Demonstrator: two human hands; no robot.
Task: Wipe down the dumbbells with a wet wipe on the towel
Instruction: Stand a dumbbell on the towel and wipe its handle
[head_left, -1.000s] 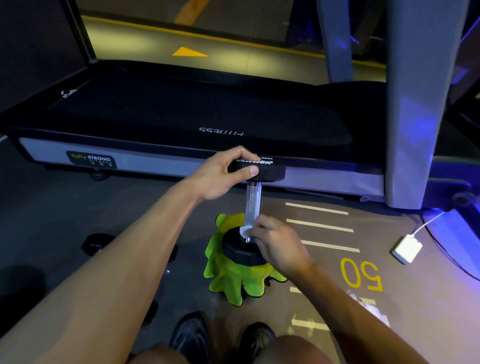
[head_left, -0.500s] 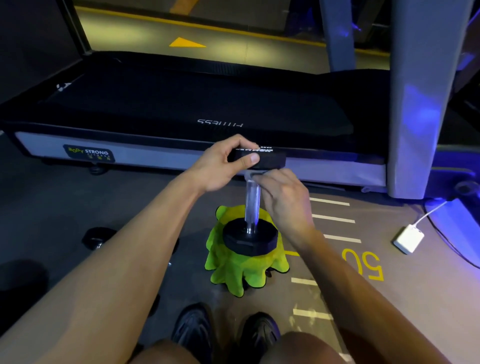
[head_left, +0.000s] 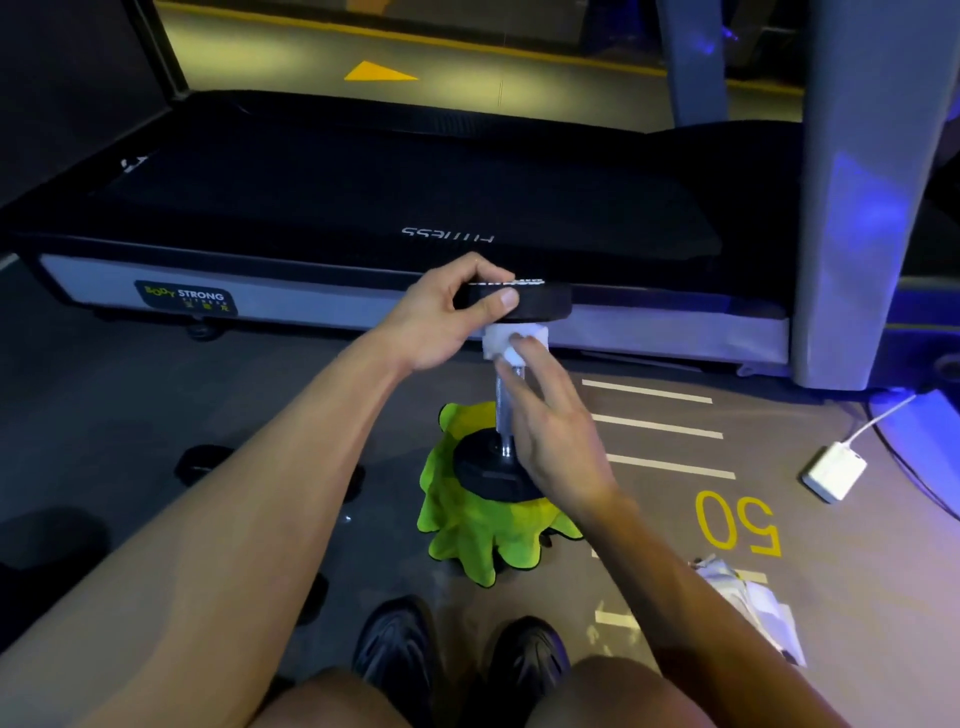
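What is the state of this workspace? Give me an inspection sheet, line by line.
Surface: grey gym floor with white stripes and a yellow "50".
Job's things: dumbbell stands on end on the green towel; white wet wipe sits at the top of its handle.
Clutter: crumpled white wrapper on the floor at right; dark dumbbells at left.
Hands: left hand grips the upper weight head; right hand holds the wipe against the handle.
Cables: white adapter with a white cord running off right.
Surroundings: treadmill behind; person's black shoes below.
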